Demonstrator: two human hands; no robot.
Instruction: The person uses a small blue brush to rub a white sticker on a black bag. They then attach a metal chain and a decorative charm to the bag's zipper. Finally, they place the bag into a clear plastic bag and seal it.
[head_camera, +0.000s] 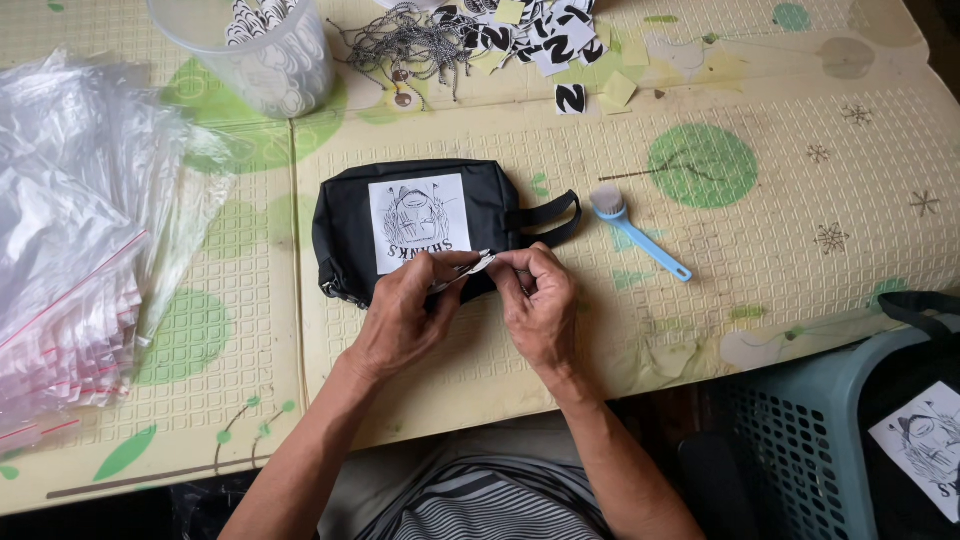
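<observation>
Black pouch (420, 228) lies flat on the cream mat (760, 300) in front of me, white printed panel (420, 222) facing up, side strap (548, 218) pointing right. My left hand (400, 318) and right hand (540, 305) meet over the pouch's near edge. Between them I pinch a small pale strip or tag (470, 266): left thumb and forefinger close on its left end, right fingertips close on its right end, so both grips are pressed tight on the piece, none spread. I cannot tell whether the strip is already joined to the pouch or free of it; it is too small to read. Judgement for doing this step well: keep the pinch out at the fingertips so the piece stays in sight, hold both wrists low against the pouch for steadiness, and pull evenly so the strip does not twist or tear. Blue-handled brush (640, 232) rests just right of the strap, apart from my hands. Clear plastic tub (262, 55), a tangle of cords (410, 45) and loose black-and-white stickers (550, 40) sit at the far edge. Stack of clear zip bags (75, 260) at left; teal basket (820, 430) at lower right.
</observation>
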